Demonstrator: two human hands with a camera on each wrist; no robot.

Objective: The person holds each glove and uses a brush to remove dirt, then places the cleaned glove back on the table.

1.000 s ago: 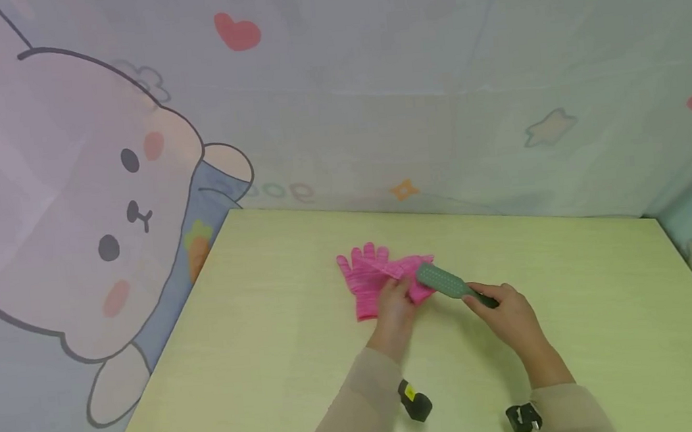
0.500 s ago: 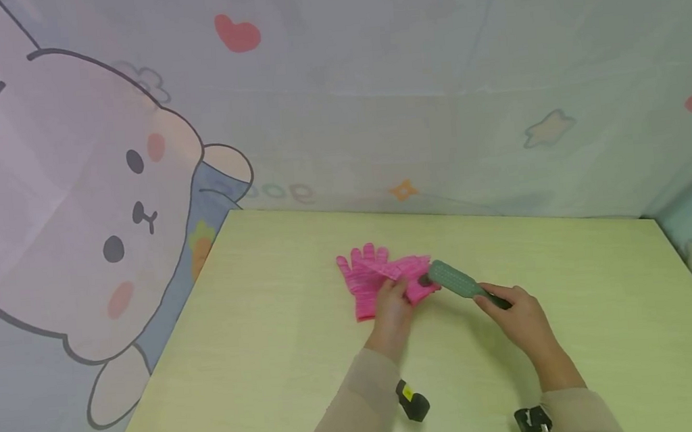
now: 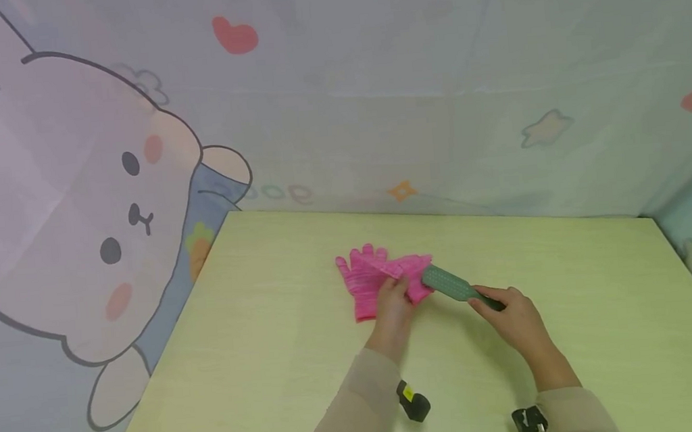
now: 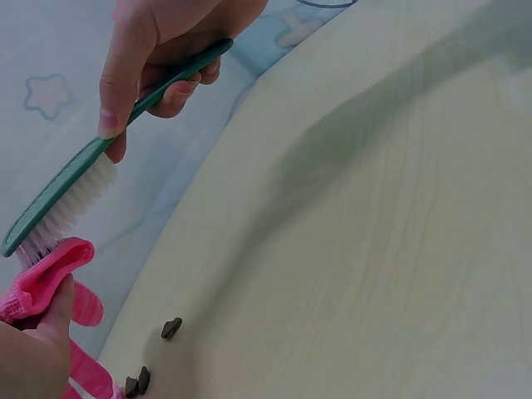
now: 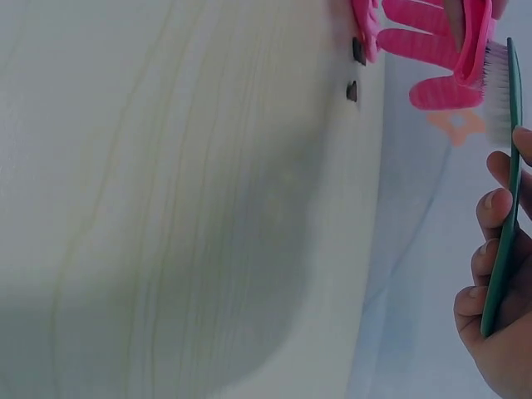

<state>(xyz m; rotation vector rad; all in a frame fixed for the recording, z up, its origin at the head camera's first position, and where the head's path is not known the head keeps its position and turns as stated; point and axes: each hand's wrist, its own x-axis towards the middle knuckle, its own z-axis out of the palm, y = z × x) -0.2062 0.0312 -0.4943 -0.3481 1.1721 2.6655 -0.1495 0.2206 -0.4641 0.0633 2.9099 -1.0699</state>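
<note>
My left hand (image 3: 393, 314) holds a pink knitted glove (image 3: 412, 266) up off the table, its thumb over the folded cuff in the left wrist view. A second pink glove (image 3: 364, 288) lies with its fingers spread, beneath and to the left of that hand. My right hand (image 3: 517, 319) grips a green brush (image 3: 449, 284) by its narrow handle. White bristles (image 5: 497, 87) on the brush's underside touch the held glove in both wrist views. In the head view the brush head covers part of that glove.
Small dark lumps (image 4: 171, 327) lie on the pale wooden table (image 3: 256, 318) near the gloves. A printed cloth (image 3: 374, 105) hangs behind the table's far edge. Black devices (image 3: 414, 402) sit at both wrists.
The brush first moved right, off the held glove, showing a dark patch on it. It has since come back left over the glove, hiding the patch. The left hand stays nearly still.
</note>
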